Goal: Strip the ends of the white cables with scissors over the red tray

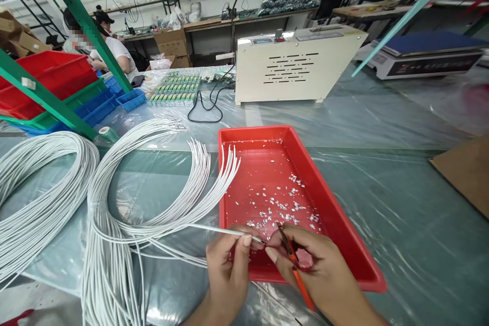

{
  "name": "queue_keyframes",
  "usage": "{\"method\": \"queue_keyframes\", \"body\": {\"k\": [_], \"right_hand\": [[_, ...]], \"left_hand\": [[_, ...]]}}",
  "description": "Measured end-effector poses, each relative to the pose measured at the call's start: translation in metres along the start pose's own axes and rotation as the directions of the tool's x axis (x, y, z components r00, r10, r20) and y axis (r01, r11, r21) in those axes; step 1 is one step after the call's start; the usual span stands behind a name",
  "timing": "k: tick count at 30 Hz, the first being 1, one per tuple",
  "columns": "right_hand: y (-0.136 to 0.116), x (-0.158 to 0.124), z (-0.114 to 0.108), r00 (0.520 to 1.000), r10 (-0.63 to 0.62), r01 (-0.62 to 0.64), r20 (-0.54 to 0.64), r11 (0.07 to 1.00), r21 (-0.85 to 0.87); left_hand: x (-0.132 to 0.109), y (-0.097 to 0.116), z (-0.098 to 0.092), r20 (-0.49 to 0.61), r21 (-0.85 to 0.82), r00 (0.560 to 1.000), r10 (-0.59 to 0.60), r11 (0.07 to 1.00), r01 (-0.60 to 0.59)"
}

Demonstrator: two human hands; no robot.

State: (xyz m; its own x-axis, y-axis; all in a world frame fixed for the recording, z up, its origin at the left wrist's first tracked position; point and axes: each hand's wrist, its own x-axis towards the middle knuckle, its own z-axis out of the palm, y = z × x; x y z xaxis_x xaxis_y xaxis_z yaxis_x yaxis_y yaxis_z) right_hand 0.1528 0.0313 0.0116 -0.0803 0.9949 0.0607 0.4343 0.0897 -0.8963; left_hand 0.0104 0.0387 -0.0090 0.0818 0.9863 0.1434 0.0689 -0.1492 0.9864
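My left hand (pixel 229 265) pinches the end of a single white cable (pixel 214 229) between thumb and fingers, over the near edge of a red tray (pixel 344 224). My right hand (pixel 317 270) is closed round a small orange-handled cutting tool (pixel 296 267), whose dark tip sits close to the cable's bare end. White scraps of insulation (pixel 282 204) lie scattered in the tray. The held cable runs left into a looped bundle of white cables (pixel 126 204) lying on the plastic-covered table.
A second coil of white cables (pixel 34 198) lies at far left. A cream machine box (pixel 294 63) stands behind the tray, with a black cord (pixel 208 107). Red, green and blue bins (pixel 57 86) sit behind a green frame post (pixel 46 99). Cardboard (pixel 466 170) lies right. A person (pixel 110 48) sits at the back.
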Motion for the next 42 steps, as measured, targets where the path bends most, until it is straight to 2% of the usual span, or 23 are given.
{"method": "queue_keyframes", "body": {"k": [5, 8, 14, 18, 25, 34, 38, 42], "right_hand": [[-0.002, 0.003, 0.002, 0.999, -0.014, 0.012, -0.030, 0.999, -0.040], [-0.002, 0.002, 0.002, 0.998, -0.049, 0.046, -0.046, 0.997, -0.064], [0.002, 0.001, 0.003, 0.989, -0.132, 0.125, -0.064, 0.987, -0.104], [0.001, 0.002, 0.005, 0.984, -0.154, 0.142, -0.094, 0.982, -0.127], [0.001, 0.003, 0.008, 0.953, -0.266, 0.238, -0.143, 0.953, -0.187], [0.001, 0.001, 0.008, 0.928, -0.347, 0.313, -0.134, 0.923, -0.222], [-0.003, -0.002, 0.012, 0.919, -0.377, 0.347, -0.113, 0.912, -0.221], [-0.005, -0.006, 0.007, 0.911, -0.400, 0.372, -0.098, 0.902, -0.220]], "left_hand": [[-0.003, -0.005, -0.003, -0.026, 0.127, 0.990, 0.141, 0.982, -0.137], [-0.003, -0.006, -0.003, -0.011, 0.177, 0.982, 0.187, 0.967, -0.182], [-0.004, -0.007, -0.003, -0.006, 0.245, 0.973, 0.232, 0.943, -0.223], [-0.003, -0.008, -0.003, -0.015, 0.236, 0.967, 0.256, 0.940, -0.245], [-0.002, -0.005, -0.002, -0.032, 0.216, 0.959, 0.280, 0.939, -0.267], [-0.002, 0.001, 0.001, -0.124, 0.190, 0.980, 0.154, 0.973, -0.129], [0.000, 0.002, 0.004, -0.120, 0.155, 0.986, 0.120, 0.983, -0.101], [0.003, 0.004, 0.006, -0.132, 0.040, 0.990, -0.044, 0.998, 0.050]]}}
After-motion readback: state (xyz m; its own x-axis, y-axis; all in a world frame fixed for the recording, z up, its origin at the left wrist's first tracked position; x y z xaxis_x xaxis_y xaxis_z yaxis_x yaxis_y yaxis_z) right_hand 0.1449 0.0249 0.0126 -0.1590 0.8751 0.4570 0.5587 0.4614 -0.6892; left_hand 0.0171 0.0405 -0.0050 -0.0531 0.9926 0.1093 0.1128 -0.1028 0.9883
